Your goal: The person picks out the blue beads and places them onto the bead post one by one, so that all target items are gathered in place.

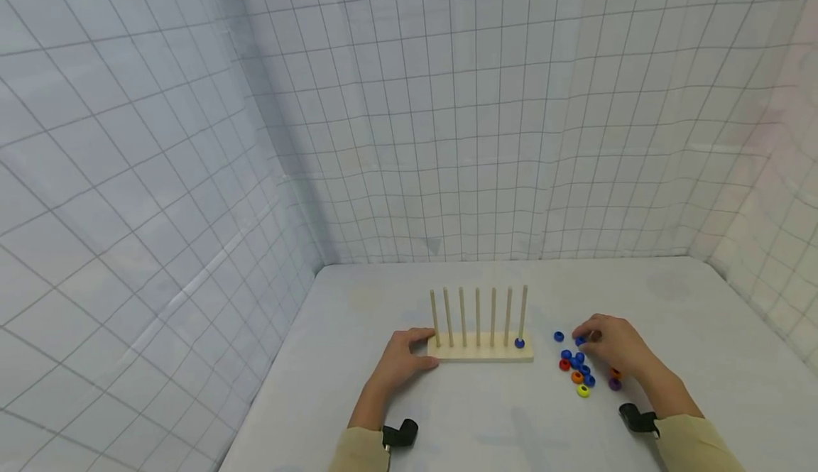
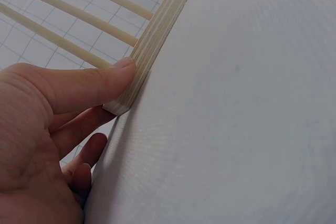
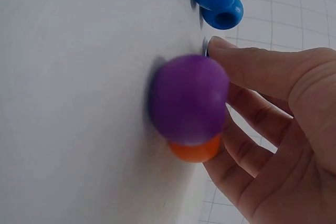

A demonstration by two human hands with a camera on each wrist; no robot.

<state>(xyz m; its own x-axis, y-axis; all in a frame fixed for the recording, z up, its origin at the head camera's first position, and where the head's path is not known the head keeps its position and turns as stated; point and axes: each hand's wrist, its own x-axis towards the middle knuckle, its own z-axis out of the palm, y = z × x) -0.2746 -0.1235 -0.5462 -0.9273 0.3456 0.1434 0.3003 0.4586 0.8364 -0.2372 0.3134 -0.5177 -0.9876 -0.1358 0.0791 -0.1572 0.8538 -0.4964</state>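
Along the bottom edge of the head view, clad in tan sleeves (image 1: 359,451), with black wrist cameras (image 1: 400,434) worn at both cuffs. Slightly farther, at lower right, showing a yellow bead (image 1: 583,391) on the white table (image 1: 498,415), then a purple bead (image 1: 615,384) just in front of an orange bead (image 1: 615,372), beside the right wrist. Looming large mid-frame in the right wrist view, the same purple, partly covering the orange.

Just beyond the yellow in the head view, showing a second orange bead (image 1: 577,377), a cluster of blue beads (image 1: 584,370) and a red bead (image 1: 564,365).

At lower centre, gripping the left end of the wooden pegboard (image 1: 479,353) with the left hand (image 1: 399,362), thumb against the near side of the base, fingers behind. At lower right, with the right hand (image 1: 615,344), curling thumb and forefinger to either side of a blue bead (image 1: 579,341); impossible to tell whether pinched. Left of that, lying apart, another blue bead (image 1: 559,336).

Rising from the pegboard, seven upright pegs (image 1: 477,312), with a dark blue bead (image 1: 520,343) at the foot of the rightmost. Farthest back, hung across the upper frame with white gridded sheets (image 1: 447,117).
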